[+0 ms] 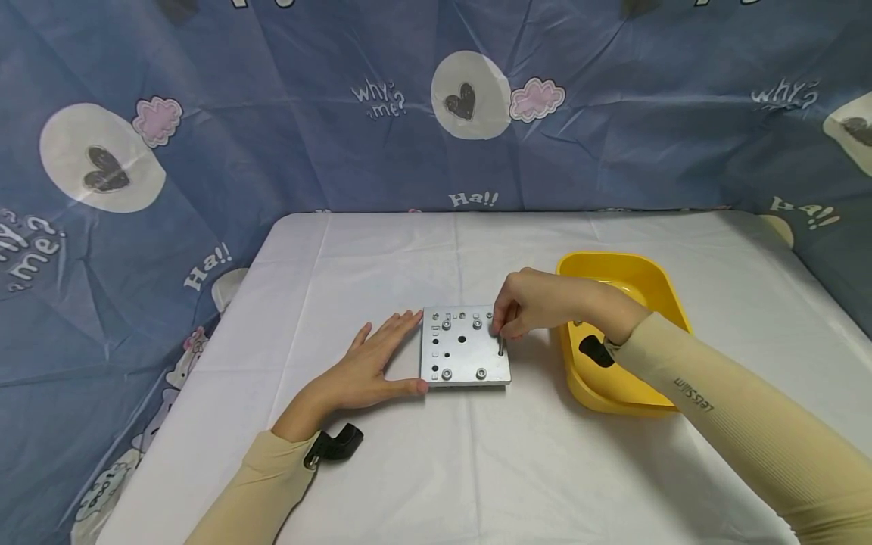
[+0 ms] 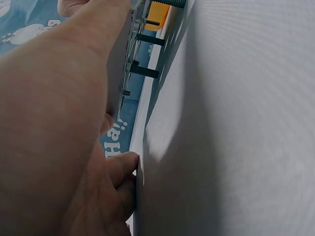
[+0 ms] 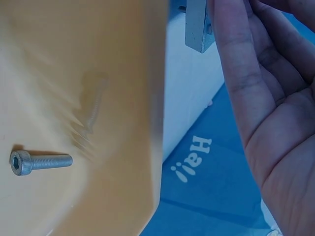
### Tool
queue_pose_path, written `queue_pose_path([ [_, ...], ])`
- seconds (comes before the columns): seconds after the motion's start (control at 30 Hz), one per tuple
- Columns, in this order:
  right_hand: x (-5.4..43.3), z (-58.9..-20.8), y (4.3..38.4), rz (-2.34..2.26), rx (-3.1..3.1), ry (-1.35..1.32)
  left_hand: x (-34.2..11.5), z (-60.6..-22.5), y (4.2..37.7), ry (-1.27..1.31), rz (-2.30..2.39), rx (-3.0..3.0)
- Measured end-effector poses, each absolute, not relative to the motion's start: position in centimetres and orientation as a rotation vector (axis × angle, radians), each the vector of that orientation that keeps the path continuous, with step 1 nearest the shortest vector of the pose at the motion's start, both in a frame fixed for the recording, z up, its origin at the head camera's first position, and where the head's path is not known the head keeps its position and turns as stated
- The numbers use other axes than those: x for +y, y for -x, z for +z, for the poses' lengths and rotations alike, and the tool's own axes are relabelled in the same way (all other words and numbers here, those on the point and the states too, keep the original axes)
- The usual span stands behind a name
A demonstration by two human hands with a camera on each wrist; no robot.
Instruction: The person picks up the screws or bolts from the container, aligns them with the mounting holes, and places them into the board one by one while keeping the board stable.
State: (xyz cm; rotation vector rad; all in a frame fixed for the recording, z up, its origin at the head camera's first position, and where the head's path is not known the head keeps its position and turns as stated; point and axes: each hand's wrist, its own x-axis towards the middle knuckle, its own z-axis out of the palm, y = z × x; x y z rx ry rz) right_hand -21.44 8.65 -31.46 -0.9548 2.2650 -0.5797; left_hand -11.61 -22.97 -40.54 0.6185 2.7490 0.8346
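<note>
A square metal plate (image 1: 462, 352) with holes lies on the table, several socket-head screws seated in it. In the left wrist view, threaded screw shanks (image 2: 144, 72) stick out under it. My left hand (image 1: 364, 371) lies at the plate's left side, fingers spread and straight, with thumb and a fingertip touching its edge. Over the plate's right edge, my right hand (image 1: 534, 303) pinches a slim metal screw (image 1: 501, 347) upright; its top is hidden by the fingers. In the right wrist view the curled right hand (image 3: 266, 83) is beside a corner of the plate (image 3: 197, 29).
A yellow bin (image 1: 623, 265) stands right of the plate, below my right forearm. Inside it a loose socket-head screw (image 3: 42, 162) lies on the bottom. A white cloth (image 1: 381, 257) covers the table; a blue printed curtain (image 1: 341, 151) hangs behind.
</note>
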Motion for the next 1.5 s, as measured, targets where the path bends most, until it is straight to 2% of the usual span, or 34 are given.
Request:
queue_pose_path([
  [1.5, 8.54, -30.79, 20.89, -0.582, 2.226, 0.986, -22.93, -40.49, 11.59, -0.618, 0.818, 2.750],
])
